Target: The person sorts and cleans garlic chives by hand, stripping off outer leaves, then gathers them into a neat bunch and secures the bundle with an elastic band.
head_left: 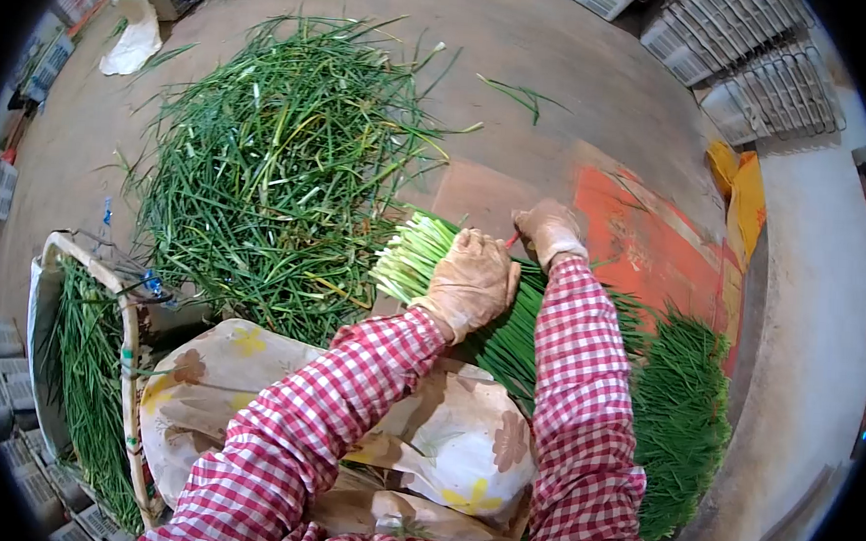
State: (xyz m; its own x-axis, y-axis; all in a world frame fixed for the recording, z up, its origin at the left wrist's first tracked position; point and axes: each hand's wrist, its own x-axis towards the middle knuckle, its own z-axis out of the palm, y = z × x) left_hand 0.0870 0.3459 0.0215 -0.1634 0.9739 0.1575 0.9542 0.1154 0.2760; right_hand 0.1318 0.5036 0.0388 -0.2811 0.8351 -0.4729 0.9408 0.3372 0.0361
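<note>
A bunch of thin green onions [416,255] lies across a brown sheet on the floor, pale stem ends to the left and dark leaves running down to the right. My left hand [472,278], in a tan glove, is closed over the bunch near its stems and presses it down. Just to the right, my gloved right hand [551,230] pinches a short red tie [513,241] stretched between the two hands. How far the tie goes round the bunch is hidden by the left hand.
A large heap of loose green leaves [270,171] spreads at left. More onions [680,415] are stacked at right beside an orange-red sheet [643,239]. A basket of greens [99,389] stands lower left. Plastic crates [730,36] line the upper right; flowered cloth [249,363] covers my lap.
</note>
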